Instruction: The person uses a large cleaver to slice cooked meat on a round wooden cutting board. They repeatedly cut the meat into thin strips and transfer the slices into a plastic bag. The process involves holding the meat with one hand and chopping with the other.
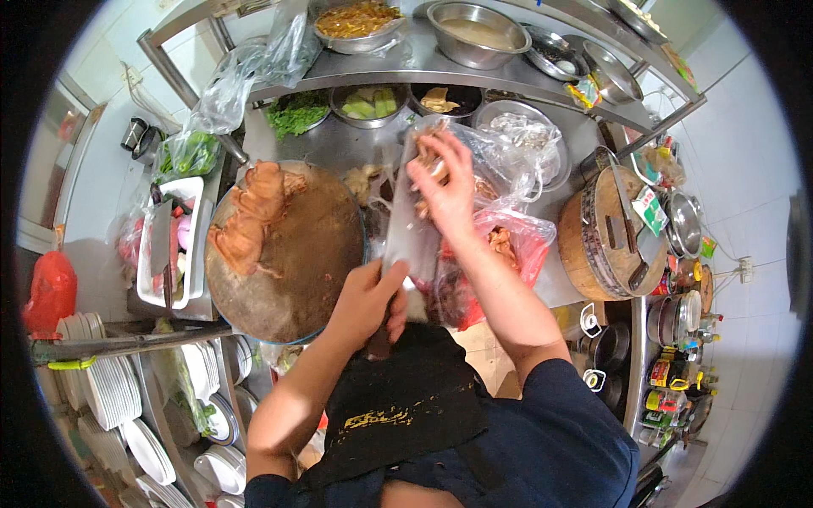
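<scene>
My left hand (368, 305) is closed round the handle of a broad cleaver (408, 250), whose blade points away from me and looks blurred. Over the far part of the blade, my right hand (445, 182) curls its fingers on chopped meat pieces (434, 159), pressing them to the metal. Below that hand lie an open clear plastic bag (495, 161) and a red plastic bag (529, 254) with reddish-brown meat in it. Left of the cleaver, a round wooden chopping board (305, 262) carries brown-skinned meat (258, 207) near its left edge.
A metal shelf (356, 76) with steel bowls (478, 34) spans the back. Under it sit bowls of greens (296, 114) and cut vegetables (368, 103). A second thick chopping block (584, 233) with knives stands right. A white basket (195, 254) and stacked plates (114, 394) are left.
</scene>
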`<state>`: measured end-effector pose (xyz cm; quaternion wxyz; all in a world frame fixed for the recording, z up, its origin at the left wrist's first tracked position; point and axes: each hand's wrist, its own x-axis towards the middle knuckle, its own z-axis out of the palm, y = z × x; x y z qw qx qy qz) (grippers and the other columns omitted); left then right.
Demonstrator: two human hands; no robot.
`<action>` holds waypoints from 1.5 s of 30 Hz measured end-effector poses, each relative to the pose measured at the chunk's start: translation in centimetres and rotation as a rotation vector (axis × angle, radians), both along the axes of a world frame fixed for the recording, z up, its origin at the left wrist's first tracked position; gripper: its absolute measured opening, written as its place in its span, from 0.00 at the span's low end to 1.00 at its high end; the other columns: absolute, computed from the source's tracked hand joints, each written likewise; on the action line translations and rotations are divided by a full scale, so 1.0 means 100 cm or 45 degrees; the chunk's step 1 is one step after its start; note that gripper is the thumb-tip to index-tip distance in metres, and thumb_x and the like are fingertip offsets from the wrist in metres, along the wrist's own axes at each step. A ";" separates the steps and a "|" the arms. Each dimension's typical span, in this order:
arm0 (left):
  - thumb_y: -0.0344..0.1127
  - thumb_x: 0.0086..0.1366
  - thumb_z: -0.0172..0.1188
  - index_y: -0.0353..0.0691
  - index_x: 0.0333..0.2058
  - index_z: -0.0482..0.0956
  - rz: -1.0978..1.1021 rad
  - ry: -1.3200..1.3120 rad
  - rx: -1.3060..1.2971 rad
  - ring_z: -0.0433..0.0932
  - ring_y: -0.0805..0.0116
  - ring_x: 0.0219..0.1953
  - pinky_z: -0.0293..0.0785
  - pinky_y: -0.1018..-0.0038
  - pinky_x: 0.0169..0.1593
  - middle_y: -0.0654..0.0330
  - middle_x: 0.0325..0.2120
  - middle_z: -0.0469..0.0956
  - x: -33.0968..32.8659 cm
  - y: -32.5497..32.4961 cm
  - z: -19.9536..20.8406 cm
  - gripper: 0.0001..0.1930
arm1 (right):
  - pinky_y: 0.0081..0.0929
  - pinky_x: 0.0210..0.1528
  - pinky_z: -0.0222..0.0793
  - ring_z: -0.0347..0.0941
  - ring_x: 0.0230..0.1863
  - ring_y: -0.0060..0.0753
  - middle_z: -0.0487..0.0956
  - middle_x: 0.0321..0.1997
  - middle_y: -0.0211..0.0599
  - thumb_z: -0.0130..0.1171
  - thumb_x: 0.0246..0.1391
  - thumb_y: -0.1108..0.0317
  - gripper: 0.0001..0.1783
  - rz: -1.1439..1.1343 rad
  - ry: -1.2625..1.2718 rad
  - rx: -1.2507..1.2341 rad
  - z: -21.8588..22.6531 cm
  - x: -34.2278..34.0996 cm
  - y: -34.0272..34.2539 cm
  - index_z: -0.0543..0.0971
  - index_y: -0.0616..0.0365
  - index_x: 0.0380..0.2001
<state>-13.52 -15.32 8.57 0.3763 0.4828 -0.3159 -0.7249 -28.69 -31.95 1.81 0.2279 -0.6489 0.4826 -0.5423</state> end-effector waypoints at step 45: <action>0.35 0.75 0.55 0.41 0.38 0.71 1.096 -0.166 0.344 0.69 0.69 0.13 0.66 0.69 0.15 0.62 0.17 0.68 0.152 0.283 -0.119 0.06 | 0.43 0.51 0.76 0.80 0.47 0.56 0.82 0.42 0.49 0.59 0.59 0.73 0.09 0.660 0.350 0.030 -0.060 0.170 0.082 0.83 0.58 0.42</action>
